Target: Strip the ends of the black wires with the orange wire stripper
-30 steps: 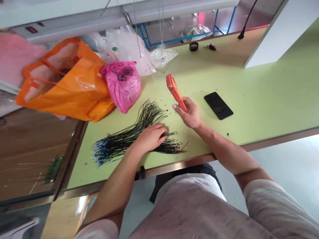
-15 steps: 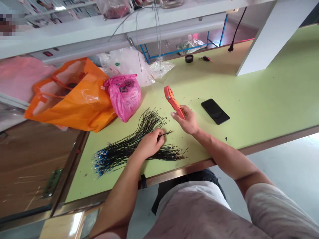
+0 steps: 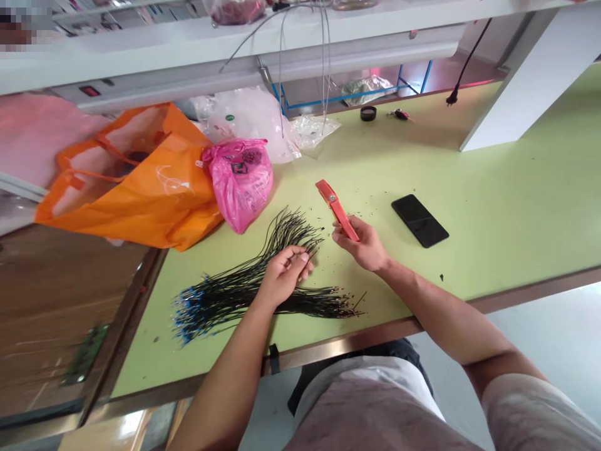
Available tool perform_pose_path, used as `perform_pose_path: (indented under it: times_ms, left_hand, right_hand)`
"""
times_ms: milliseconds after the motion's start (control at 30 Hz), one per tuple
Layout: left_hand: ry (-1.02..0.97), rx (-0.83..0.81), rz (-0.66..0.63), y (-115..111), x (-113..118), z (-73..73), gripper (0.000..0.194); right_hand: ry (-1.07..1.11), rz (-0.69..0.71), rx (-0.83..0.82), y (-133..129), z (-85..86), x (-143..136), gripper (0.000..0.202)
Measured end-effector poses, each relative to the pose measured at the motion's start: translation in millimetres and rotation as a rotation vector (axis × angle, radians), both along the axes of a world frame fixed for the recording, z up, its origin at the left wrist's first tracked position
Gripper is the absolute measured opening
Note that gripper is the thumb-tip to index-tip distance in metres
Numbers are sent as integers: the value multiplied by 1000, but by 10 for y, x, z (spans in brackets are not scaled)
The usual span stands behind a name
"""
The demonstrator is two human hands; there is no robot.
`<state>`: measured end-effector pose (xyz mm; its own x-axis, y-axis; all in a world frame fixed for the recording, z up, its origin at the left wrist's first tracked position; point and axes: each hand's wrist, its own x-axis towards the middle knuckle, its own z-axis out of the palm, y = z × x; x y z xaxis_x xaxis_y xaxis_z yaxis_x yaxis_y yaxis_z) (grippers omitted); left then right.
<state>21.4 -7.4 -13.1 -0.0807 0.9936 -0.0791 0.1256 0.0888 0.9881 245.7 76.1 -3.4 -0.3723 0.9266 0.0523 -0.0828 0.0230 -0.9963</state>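
Observation:
On the green worktop lies a fanned bundle of thin black wires (image 3: 244, 297), with blue tips at the left and bare-looking ends at the right. My left hand (image 3: 285, 274) rests over its upper branch, thumb pressed against the curled fingers, pinching a black wire near its end. How many wires are between the fingers is hard to see. To the right, my right hand (image 3: 366, 245) is closed around the handles of a red wire stripper (image 3: 339, 210), whose head points up and left. The tool is held apart from the wires.
A black phone (image 3: 420, 220) lies right of my right hand. An orange bag (image 3: 141, 194) and a pink plastic bag (image 3: 241, 185) stand at the left, clear plastic bags (image 3: 253, 119) behind them. A black ring (image 3: 368, 113) and keys (image 3: 400, 114) lie at the back, near a white post (image 3: 516, 81).
My left hand has turned, its thumb now on top of the fingers and nearer the upper wire ends. The wire stripper has rotated in my right hand. The whole view has shifted slightly.

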Motion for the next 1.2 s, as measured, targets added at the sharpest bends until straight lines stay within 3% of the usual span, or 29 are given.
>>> perform_pose_path:
  times_ms: [233,433,700,1200]
  left_hand:
    - [-90,-23,18,-26,60,70,54]
    - [-87,-17,34,-17,84,95,52]
    - [-88,-16,101,-2,98,41,64]
    - [-45,41,-63,-63,92,42,61]
  right_hand:
    - [30,167,-115,-82,-119,-53,40]
    - [75,241,-82,-118,-124,-68,41]
    - [113,305,-39,-129,-100,-72,43]
    - [86,195,-94,-129,-108,-85,48]
